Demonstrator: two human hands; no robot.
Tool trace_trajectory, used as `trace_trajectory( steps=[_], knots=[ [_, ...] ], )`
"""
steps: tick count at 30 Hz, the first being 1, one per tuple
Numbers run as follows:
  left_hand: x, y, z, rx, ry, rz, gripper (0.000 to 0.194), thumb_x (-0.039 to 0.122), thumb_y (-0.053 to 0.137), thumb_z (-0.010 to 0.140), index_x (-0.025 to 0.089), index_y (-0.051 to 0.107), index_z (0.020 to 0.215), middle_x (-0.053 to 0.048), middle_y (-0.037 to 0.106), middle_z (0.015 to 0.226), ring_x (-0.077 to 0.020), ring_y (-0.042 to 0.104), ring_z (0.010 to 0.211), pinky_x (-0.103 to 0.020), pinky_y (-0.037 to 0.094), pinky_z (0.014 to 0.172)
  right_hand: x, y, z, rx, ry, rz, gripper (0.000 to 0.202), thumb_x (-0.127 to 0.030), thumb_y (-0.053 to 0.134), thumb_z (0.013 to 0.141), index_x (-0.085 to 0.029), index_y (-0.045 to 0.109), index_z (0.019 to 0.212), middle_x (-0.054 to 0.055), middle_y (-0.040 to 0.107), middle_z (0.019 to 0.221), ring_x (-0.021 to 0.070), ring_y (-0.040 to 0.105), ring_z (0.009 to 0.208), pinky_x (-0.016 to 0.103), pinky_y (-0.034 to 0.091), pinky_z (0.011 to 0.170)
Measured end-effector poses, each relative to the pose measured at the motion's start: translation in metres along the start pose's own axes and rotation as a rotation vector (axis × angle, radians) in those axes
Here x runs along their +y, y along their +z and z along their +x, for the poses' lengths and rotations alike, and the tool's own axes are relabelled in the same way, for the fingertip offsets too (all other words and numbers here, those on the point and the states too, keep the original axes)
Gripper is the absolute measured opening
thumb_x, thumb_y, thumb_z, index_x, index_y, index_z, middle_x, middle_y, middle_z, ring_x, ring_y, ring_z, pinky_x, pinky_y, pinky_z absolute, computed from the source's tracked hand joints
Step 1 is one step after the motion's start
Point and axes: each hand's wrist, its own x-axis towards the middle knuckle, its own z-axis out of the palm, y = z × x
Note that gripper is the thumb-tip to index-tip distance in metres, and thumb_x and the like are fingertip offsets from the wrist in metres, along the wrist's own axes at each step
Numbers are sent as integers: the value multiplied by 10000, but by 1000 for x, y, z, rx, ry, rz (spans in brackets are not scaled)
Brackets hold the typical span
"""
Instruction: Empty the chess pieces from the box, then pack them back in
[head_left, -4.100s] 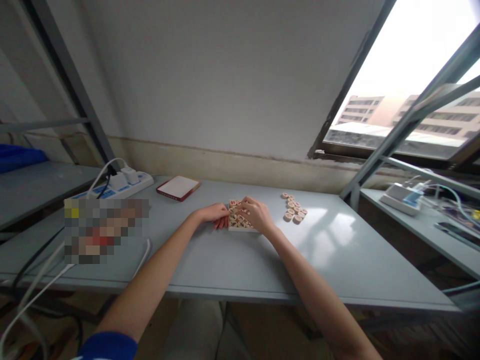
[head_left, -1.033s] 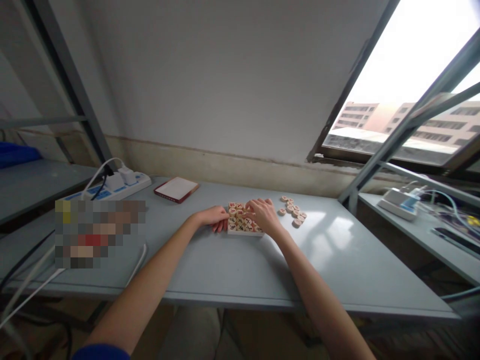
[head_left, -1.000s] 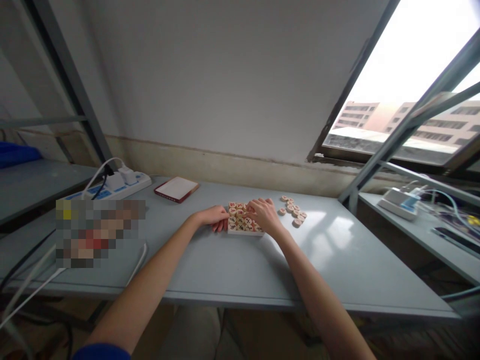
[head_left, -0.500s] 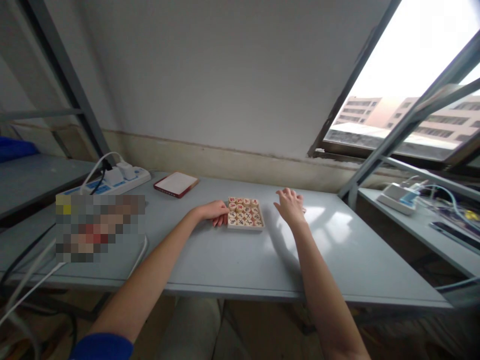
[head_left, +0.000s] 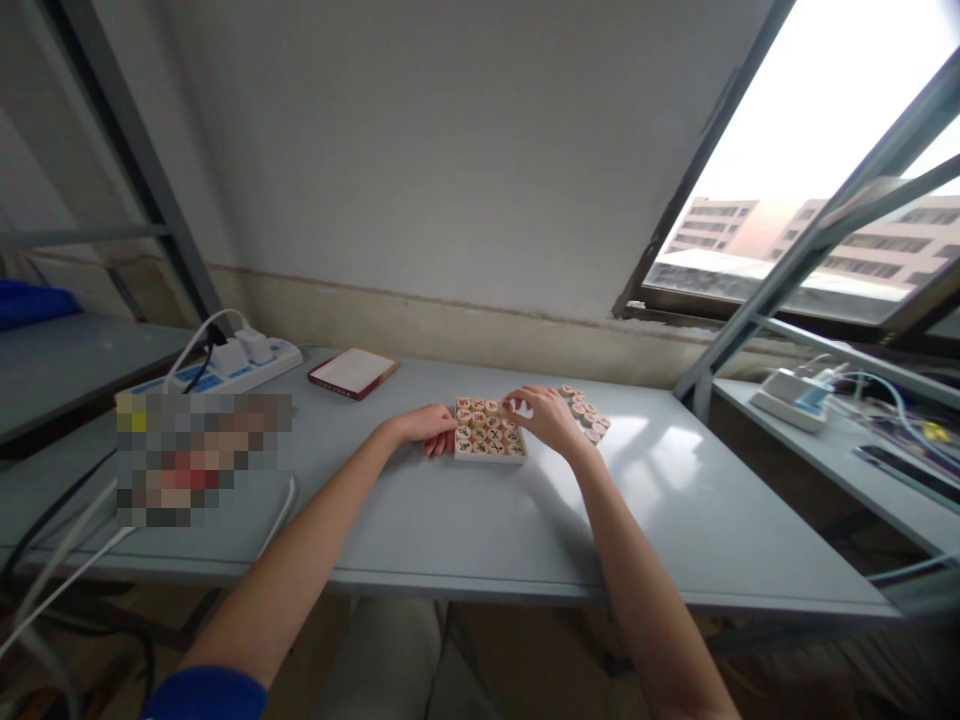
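A small pale box (head_left: 489, 459) of round wooden Chinese chess pieces (head_left: 480, 434) sits mid-table, its pieces in rows with red and dark characters. My left hand (head_left: 429, 426) grips the box's left edge, fingers curled beside it. At the far right corner of the box, my right hand (head_left: 544, 412) has thumb and forefinger closed on a Chinese chess piece, which the fingers partly cover. Behind that hand, several loose pieces (head_left: 592, 422) lie on the table, some hidden by the wrist.
A flat red-edged box with a white top (head_left: 354, 371) lies at the back left. Left of it are a power strip (head_left: 262, 365) with plugs, cables and a blurred-out patch. The grey table (head_left: 465, 530) meets the wall; metal bed-frame posts (head_left: 705, 385) rise at both sides.
My right hand has moved left from above the loose pieces to the box's far right corner, uncovering those pieces. My left hand stays at the box's edge.
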Motion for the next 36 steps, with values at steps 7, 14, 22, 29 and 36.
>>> trace_trajectory(
  steps=[7,14,22,29,36],
  knots=[
    [-3,0,3,2,-13,-18,327,199,326,762,93,586,593,-9,537,427,-74,446,304,-178,319,335,-10,10,2,-78,-83,-20,285,-431,511,780,-205,607,926,47,629,856,151,560,726,263,353,685],
    [-8,0,6,-15,-5,-39,343,230,331,757,94,588,576,-17,539,422,-72,449,303,-168,296,325,-8,10,2,-67,-67,-35,270,-400,538,768,-217,588,958,33,645,879,169,582,767,274,357,701],
    [-1,2,1,-11,-15,-47,357,266,333,765,89,584,583,-18,529,411,-78,442,298,-175,286,323,-5,8,2,-103,-4,83,248,-299,558,748,-252,583,990,0,633,822,130,557,679,227,357,629],
    [-9,0,7,-13,-31,-48,351,263,329,758,93,585,589,-21,533,410,-73,445,300,-165,266,319,38,-4,-11,176,380,-186,284,-252,464,790,-241,563,1056,81,561,1020,221,476,963,340,330,796],
    [-13,0,10,-19,-21,-54,354,270,336,753,97,584,571,-17,538,420,-77,462,300,-166,261,306,64,18,-30,-339,697,-405,508,-60,237,797,-90,330,1296,184,290,1352,276,210,1252,554,221,903]
  ],
)
